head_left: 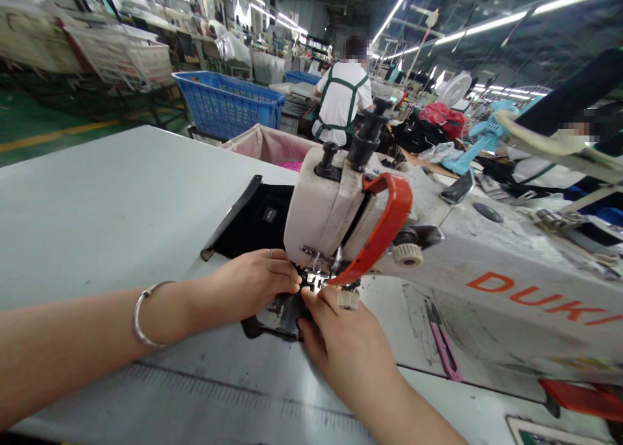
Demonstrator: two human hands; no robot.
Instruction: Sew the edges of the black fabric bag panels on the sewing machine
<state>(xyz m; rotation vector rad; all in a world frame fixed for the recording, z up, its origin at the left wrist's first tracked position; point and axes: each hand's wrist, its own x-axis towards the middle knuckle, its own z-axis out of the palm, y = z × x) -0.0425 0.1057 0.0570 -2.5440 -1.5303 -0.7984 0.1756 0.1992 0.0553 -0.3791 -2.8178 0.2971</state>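
Observation:
A black fabric piece (250,215) with a small label and a dark edge strip lies on the table, part of it hidden behind the sewing machine (316,205). My left hand (253,279), with a bracelet at the wrist and a ring, has its fingers pressed together on the fabric just left of the needle area. Close to the presser foot (316,280), my right hand (348,335) pinches the near edge of the black material, its thumb lower down. The two hands' fingertips almost meet. What lies right under the fingertips is hidden.
Pink-handled thread snips (444,348) lie on the machine bed at right. A red guard (384,231) curves beside the needle. Ruler marks run along the table (111,198) front. Beyond stand a pink-lined bin (257,140), a blue basket (228,104) and a person (342,98).

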